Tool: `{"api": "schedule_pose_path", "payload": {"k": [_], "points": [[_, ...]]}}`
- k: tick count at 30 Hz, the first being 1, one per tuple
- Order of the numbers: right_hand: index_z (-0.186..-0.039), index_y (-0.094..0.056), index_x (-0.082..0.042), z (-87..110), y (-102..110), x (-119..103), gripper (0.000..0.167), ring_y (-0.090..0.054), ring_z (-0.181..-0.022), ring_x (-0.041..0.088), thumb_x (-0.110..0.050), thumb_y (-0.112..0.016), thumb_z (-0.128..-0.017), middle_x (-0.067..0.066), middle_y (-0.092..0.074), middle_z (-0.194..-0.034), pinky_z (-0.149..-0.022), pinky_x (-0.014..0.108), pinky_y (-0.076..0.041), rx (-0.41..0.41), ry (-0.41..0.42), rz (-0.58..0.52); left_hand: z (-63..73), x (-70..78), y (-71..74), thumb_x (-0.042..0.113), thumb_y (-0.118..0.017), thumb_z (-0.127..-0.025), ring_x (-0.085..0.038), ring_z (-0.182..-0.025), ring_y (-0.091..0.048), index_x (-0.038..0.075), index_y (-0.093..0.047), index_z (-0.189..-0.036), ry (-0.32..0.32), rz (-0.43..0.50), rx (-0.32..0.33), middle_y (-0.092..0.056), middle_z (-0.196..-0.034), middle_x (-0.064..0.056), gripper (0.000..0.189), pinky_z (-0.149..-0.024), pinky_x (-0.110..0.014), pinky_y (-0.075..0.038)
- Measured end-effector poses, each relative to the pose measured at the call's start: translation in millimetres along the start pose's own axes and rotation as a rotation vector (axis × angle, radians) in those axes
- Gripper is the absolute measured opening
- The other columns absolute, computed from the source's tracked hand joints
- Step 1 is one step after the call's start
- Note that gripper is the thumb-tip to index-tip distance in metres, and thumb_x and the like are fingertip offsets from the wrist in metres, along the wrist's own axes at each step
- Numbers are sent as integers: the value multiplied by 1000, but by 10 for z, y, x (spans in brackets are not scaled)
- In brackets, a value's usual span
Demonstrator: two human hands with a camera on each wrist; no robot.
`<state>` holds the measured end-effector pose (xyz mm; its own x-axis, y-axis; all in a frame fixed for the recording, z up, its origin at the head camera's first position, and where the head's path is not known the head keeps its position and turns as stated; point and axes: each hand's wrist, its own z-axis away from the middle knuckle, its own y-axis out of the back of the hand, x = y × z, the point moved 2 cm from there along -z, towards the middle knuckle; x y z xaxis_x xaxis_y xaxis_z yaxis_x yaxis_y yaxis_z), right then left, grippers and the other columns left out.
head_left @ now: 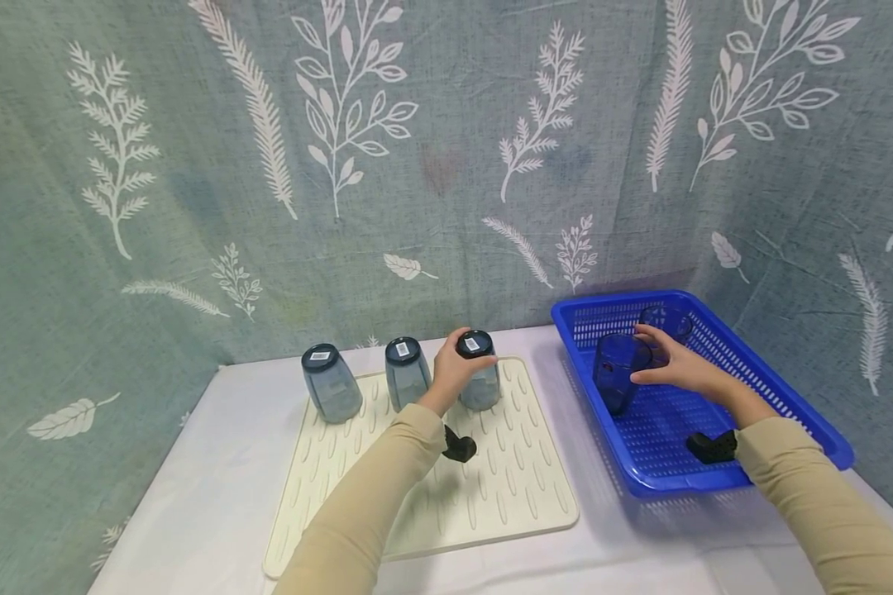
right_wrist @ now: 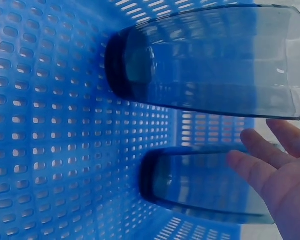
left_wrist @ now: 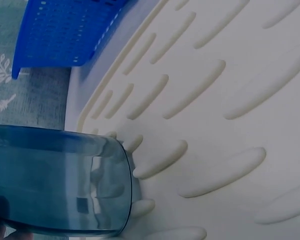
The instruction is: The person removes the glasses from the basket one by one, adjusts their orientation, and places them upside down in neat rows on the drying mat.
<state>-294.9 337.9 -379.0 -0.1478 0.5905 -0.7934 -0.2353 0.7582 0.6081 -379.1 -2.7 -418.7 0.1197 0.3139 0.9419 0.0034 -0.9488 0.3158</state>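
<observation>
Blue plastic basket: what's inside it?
Two blue-tinted drinking glasses stand upright in the basket. In the head view, the right hand hides part of the farther glass and some basket floor.

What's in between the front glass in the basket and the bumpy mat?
The left wall of the blue basket stands between the front glass and the mat. Past it, only a strip of white table shows.
</observation>
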Motion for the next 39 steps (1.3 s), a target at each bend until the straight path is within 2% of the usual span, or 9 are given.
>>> {"api": "schedule_pose_path", "payload": {"k": [17,22,27,31,39], "points": [[-145,-7,2,-17,-13,27,85,-17,-130,50,-23,-63,-85,31,-21,-143,-98,65,-25,-21,-17,20,17,13,16,25,-80,-69,-27,-117,-49,14,-45,-133,1,9,-29,-51,-130,-13,74,-95,-42,-42],[-145,-7,2,-33,-26,41,85,-24,-129,48,-24,-62,-85,31,-25,-141,-97,63,-28,-32,-26,14,21,17,16,26,-80,-70,-27,-118,-49,15,-45,-133,-8,-19,-32,-51,-130,-12,73,-95,-43,-42],[-145,-4,3,-46,-45,51,87,-29,-126,47,-24,-62,-85,31,-27,-140,-97,60,-31,-47,-40,15,23,18,12,28,-79,-71,-27,-118,-49,14,-44,-134,-44,-64,-34,-51,-129,-12,74,-96,-43,-41],[-145,-3,3,-65,-60,63,87,-28,-127,48,-23,-62,-86,31,-26,-141,-97,61,-29,-51,-49,-4,35,16,11,27,-78,-72,-27,-118,-49,14,-43,-134,-63,-86,-30,-51,-130,-12,73,-96,-43,-40],[-145,-5,2,-111,-104,117,84,-25,-129,48,-26,-60,-87,30,-26,-142,-99,63,-25,-57,-59,-45,43,0,0,27,-78,-72,-27,-119,-48,16,-43,-134,-57,-103,-25,-50,-131,-12,72,-97,-44,-40]]}}
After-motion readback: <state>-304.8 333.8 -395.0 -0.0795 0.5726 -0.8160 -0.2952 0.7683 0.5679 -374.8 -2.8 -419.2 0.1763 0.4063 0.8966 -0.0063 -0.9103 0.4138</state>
